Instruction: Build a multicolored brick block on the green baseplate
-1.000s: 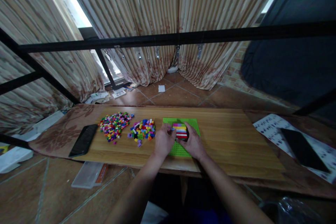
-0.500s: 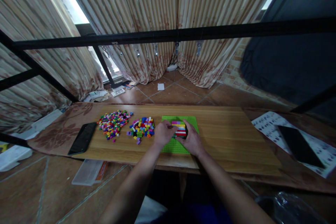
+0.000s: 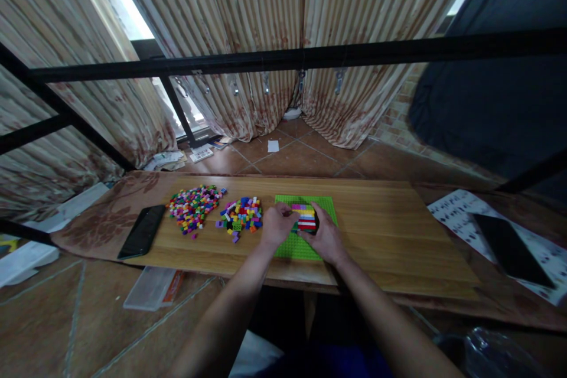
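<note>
"Phone (image 3: 141,231) is lying at the far left, right?"

"Yes, at nine o'clock from the green board (image 3: 301,250). A clear plastic box (image 3: 149,288) is resting lower down on the floor, between eight and nine."

"And the bricks?"

"They're sitting in two heaps on the wooden tabletop (image 3: 381,218). The large pile (image 3: 194,208) is spreading out between nine and ten o'clock, and the small pile (image 3: 242,217) is lying nearer, at nine, just beside the board."

"What is the left hand (image 3: 277,225) doing?"

"It's bringing its thumb and fingers together at the nine o'clock side of the striped block (image 3: 306,220). I can't tell whether it's pinching the block or a small piece."

"Where is that block?"

"It's showing over the middle of the board, with purple, yellow, white and red rows. I can't see whether it's sitting on the studs."

"And the right hand (image 3: 326,237)?"

"It's gripping the block from the three o'clock side, with its fingers curving around the far edge and its thumb reaching along the near one."

"Anything farther right?"

"A printed sheet (image 3: 458,208) is lying at three o'clock, and a dark tablet (image 3: 511,251) is resting on it."
</note>
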{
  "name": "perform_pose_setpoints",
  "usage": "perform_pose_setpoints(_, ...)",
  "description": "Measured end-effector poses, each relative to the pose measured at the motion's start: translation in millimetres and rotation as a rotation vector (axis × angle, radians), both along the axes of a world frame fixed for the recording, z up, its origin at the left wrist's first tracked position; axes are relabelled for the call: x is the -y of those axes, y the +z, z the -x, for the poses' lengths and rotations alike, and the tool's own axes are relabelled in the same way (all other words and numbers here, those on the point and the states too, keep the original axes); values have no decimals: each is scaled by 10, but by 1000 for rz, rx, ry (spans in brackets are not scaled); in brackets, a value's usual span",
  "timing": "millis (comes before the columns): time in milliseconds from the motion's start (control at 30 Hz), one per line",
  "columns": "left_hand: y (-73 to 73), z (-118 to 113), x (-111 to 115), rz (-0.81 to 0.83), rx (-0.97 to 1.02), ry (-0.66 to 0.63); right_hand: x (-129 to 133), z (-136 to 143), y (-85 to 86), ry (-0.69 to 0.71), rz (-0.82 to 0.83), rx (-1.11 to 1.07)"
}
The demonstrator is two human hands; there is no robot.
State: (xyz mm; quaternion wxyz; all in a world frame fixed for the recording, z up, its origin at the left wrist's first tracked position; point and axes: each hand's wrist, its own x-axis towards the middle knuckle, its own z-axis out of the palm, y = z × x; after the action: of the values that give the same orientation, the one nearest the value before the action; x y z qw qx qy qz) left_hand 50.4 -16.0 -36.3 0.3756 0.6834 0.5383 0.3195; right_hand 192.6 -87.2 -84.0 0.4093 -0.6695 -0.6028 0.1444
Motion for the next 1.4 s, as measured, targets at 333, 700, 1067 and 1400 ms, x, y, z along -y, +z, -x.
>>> perform_pose_setpoints(333,-291,-23,13,24,236,31,-6,-11,-20,-2,-16,22)
perform_pose_setpoints(700,-267,-3,-64,148,369,13,-1,-10,13,6,-2,20)
perform_pose_setpoints(1067,-218,-74,-38,257,362,129,-1,-2,5,-7,-13,51)
perform_pose_setpoints(1400,-199,-117,-7,341,393,182,-7,-3,5,-13,0,47)
